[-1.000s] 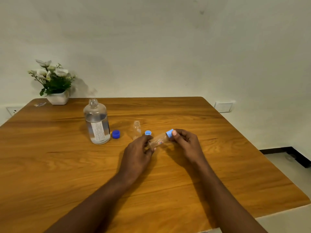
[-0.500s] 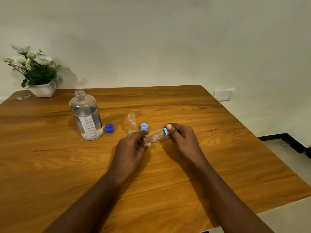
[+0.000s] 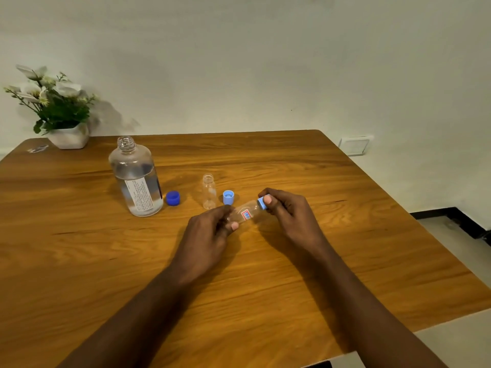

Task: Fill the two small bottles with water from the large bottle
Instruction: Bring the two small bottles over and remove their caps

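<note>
Your left hand (image 3: 210, 229) grips the tilted bottle (image 3: 245, 213) by its base; its neck points away to your right hand (image 3: 287, 208), which pinches the cap (image 3: 262, 203).

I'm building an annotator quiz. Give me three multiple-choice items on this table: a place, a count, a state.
1. Where is the dark blue cap? A) on the table beside the large bottle B) screwed on it C) on a shelf
2. How many caps lie loose on the table? A) one B) two C) four
3. The labelled small bottle is A) standing open B) held tilted between both hands C) lying alone
1 A: it rests by the base. 2 B: dark blue cap and loose light blue cap. 3 B: left hand holds its base, right hand pinches the fitted cap.
</note>
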Demonstrator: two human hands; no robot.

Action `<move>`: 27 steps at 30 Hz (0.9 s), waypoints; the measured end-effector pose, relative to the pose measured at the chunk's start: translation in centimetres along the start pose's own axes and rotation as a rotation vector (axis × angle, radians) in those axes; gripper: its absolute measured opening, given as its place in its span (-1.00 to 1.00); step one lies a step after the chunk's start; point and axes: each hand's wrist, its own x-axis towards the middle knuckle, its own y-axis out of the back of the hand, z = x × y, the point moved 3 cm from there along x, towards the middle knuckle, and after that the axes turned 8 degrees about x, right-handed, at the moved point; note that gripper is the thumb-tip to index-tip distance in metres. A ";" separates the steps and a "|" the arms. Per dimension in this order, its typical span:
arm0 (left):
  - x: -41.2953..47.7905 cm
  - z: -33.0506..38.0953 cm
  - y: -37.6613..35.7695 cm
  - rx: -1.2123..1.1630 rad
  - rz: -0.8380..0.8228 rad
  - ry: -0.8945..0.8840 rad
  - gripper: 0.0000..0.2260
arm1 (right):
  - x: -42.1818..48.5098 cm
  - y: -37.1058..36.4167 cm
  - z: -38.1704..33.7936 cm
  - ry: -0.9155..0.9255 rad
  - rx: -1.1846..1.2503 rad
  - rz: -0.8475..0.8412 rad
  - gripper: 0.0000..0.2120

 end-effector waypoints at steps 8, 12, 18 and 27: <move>0.2 -0.6 -0.2 -0.131 -0.025 0.077 -0.68 | 0.2 0.3 -0.1 -0.093 0.062 0.012 -0.64; 0.1 -0.6 -0.1 -0.076 -0.004 0.063 -0.66 | 0.3 0.8 -0.4 -0.109 0.043 0.142 -0.55; 0.0 -0.4 -0.1 -0.035 -0.006 0.024 -0.65 | 0.2 1.4 -0.4 -0.163 0.073 0.112 -0.92; -0.1 -0.3 -0.1 -0.038 -0.003 0.005 -0.66 | 0.2 1.5 -0.6 -0.161 0.088 0.102 -0.91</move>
